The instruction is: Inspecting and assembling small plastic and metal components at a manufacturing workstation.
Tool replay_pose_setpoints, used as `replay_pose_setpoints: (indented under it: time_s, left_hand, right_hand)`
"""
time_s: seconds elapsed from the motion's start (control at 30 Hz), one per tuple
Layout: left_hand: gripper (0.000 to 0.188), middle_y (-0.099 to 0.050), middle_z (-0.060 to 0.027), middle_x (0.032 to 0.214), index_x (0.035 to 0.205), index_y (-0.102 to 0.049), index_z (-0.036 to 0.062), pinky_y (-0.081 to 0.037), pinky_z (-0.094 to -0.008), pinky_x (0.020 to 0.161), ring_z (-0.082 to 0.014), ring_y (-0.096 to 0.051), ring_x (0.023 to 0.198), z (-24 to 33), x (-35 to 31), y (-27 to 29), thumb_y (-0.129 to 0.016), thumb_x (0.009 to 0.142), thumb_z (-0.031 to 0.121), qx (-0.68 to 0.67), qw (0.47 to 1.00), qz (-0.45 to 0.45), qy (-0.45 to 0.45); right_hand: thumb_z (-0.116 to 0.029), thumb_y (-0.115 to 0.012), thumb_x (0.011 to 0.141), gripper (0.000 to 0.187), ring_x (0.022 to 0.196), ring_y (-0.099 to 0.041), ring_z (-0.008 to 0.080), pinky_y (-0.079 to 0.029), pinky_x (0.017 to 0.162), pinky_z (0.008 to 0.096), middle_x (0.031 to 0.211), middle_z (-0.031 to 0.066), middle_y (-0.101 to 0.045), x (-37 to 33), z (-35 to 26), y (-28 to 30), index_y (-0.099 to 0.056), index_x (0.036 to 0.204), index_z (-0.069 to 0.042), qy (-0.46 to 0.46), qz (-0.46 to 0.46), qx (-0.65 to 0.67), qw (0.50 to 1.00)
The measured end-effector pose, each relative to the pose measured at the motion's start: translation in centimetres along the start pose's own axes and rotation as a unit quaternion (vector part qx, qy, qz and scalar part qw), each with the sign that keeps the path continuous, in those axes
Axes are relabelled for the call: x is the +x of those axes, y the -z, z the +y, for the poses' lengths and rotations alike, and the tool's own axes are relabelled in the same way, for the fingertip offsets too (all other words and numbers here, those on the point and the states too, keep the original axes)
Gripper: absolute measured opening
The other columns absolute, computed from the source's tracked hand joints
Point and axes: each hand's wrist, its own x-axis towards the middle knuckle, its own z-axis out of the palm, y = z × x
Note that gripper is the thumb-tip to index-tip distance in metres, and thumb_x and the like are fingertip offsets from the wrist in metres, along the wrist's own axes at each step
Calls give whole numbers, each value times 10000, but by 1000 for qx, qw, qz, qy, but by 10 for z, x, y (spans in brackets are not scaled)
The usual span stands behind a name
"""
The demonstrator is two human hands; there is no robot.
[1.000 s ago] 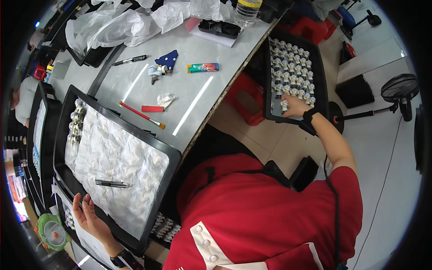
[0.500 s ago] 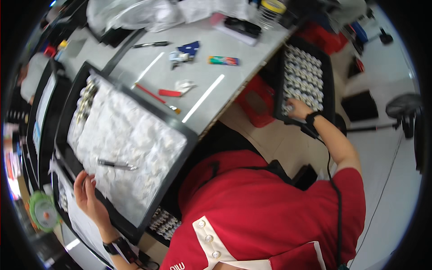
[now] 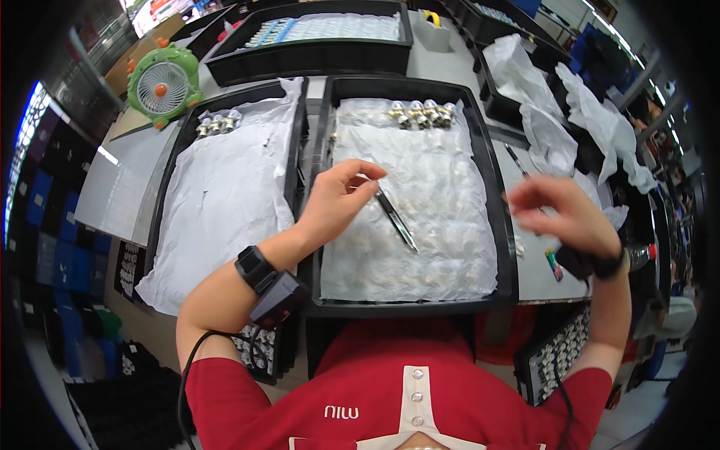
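Over the middle tray [image 3: 324, 247], lined with crinkled white paper, is my left hand [image 3: 341, 201]. Its fingers are loosely curled, with a small gap between index finger and thumb and nothing visible in it. A black-and-silver pen [image 3: 396, 219] slants across the paper, its upper end right by my left thumb tip; contact is unclear. At the tray's far end stand several shiny metal fittings [image 3: 421, 114] with brass-coloured parts. My right hand [image 3: 559, 214], smeared by motion, hovers beyond the tray's right rim with fingers bent. Whether it holds anything cannot be made out.
A second paper-lined tray [image 3: 169, 195] to the left has metal fittings [image 3: 217, 123] at its far end. Behind stand another black tray [image 3: 311, 51] and a green fan [image 3: 162, 84]. Crumpled white sheeting [image 3: 525, 75] lies right. A tray of fittings [image 3: 559, 352] sits low right.
The view has swung from the right side to the trays ahead. My right hand has left the low tray of fittings and come up over the table. My left hand has moved over the middle tray.
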Motion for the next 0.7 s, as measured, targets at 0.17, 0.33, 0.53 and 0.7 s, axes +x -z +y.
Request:
replay_pose_setpoints:
  time_s: [0.17,0.33,0.53,0.7]
  left_hand:
    - [164,-620,-30,935,1003,-613,11,-463,-218,715,-75,-574,799,4,7,-8,-571,850,56,-7,1000,9,-9]
    - [168,-609,-51,932,993,-616,4,-469,-239,725,-98,-577,798,6,11,-10,-565,844,63,-7,1000,2,-29]
    - [185,-602,-46,947,1016,-610,10,-468,-250,745,-103,-575,817,7,8,-3,-560,850,72,-14,1000,-6,-1]
    - [424,-521,-72,1137,1291,-416,65,-449,-262,841,-148,-586,955,-1,11,-3,-534,886,107,-129,987,93,21]
  right_hand:
    - [-157,-658,759,331,769,-603,186,-477,701,291,834,107,-630,187,19,-11,-566,1035,1,75,98,-179,976]
    - [-129,-668,665,492,986,-548,357,-455,848,404,1020,168,-555,275,70,-42,-526,1134,-95,37,196,-369,908]
    - [-105,-649,684,421,928,-597,344,-482,806,402,976,157,-585,271,56,-43,-540,1090,-98,87,193,-349,913]
    - [-28,-656,770,413,725,-581,56,-492,637,183,1059,65,-499,210,0,-58,-504,1153,-40,138,78,90,983]
